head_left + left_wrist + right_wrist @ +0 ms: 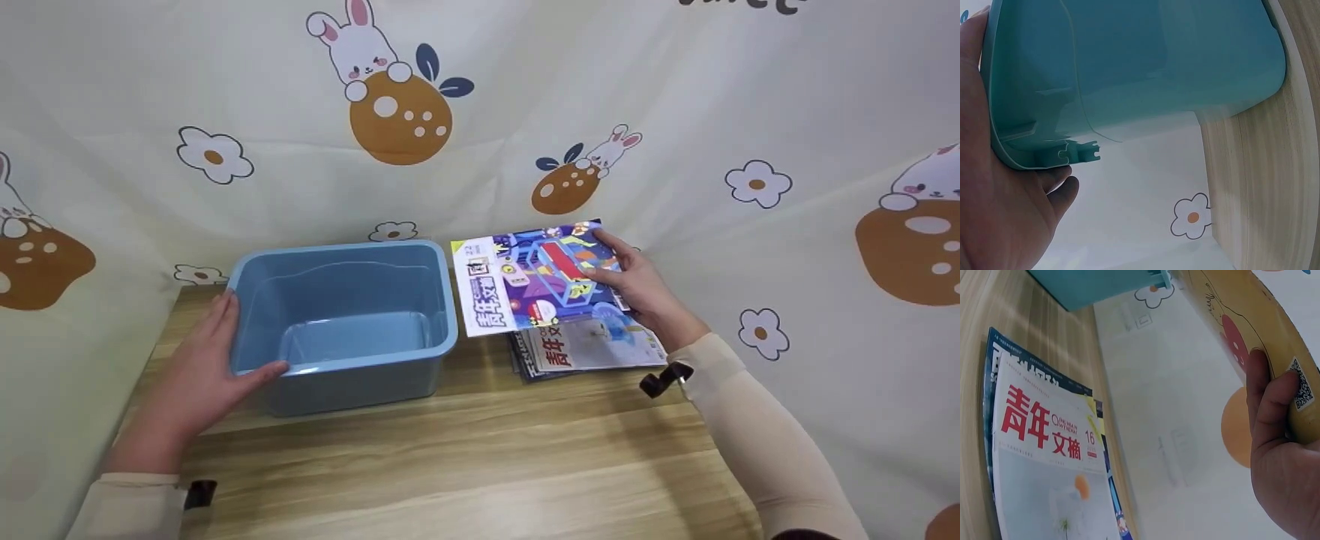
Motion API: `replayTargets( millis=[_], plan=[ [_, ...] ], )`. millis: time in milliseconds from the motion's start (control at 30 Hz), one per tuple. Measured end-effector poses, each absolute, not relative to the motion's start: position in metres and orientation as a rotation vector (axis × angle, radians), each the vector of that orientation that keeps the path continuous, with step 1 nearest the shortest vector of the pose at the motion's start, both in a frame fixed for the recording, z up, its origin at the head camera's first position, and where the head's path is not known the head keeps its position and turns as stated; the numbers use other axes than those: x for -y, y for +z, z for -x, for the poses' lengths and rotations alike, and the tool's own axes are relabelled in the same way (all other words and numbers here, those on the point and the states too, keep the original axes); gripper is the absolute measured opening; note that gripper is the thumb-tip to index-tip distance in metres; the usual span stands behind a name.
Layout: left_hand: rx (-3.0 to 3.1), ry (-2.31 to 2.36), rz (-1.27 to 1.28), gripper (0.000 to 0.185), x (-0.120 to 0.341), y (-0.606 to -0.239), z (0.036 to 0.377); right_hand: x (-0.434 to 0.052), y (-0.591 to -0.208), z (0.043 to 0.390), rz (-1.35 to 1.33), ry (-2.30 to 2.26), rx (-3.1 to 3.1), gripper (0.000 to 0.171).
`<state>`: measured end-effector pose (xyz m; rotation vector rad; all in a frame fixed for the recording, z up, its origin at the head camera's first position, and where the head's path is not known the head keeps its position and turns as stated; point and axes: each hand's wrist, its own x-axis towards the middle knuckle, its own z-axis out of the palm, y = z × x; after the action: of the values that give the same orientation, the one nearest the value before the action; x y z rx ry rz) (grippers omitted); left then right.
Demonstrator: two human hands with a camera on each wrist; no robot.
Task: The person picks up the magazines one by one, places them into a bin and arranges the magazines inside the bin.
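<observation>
On the left of the table, a blue plastic bin (pixel 352 386) stands upright, its inside bare. My left hand (pixel 196 367) holds the bin's left side at the rim, thumb along the front edge; the left wrist view shows fingertips (pixel 1064 197) bent beneath the rim. A colourful magazine (pixel 517 281) is held up right of the bin by my right hand (pixel 645 289), thumb on the cover. From below, its yellowish back (pixel 1292 337) shows a QR code, with curled fingers against it. Under it lies a small stack of magazines (pixel 600 345), the top one white with red lettering.
The wood-grain table (pixel 480 465) carries the bin and the stack. A pale curtain (pixel 495 90) printed with rabbits and flowers hangs close behind the table and along its sides. A black strap end (pixel 666 380) sticks out from the right sleeve.
</observation>
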<state>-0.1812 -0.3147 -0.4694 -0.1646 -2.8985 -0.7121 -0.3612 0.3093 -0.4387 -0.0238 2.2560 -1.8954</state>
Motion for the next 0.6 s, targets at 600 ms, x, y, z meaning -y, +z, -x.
replayTargets(
  millis=[600],
  plan=[
    [2.886,-0.752,0.162,0.128,0.314,-0.469,0.182,-0.275,-0.424,0.358,0.063,-1.898,-2.225,0.090]
  ],
)
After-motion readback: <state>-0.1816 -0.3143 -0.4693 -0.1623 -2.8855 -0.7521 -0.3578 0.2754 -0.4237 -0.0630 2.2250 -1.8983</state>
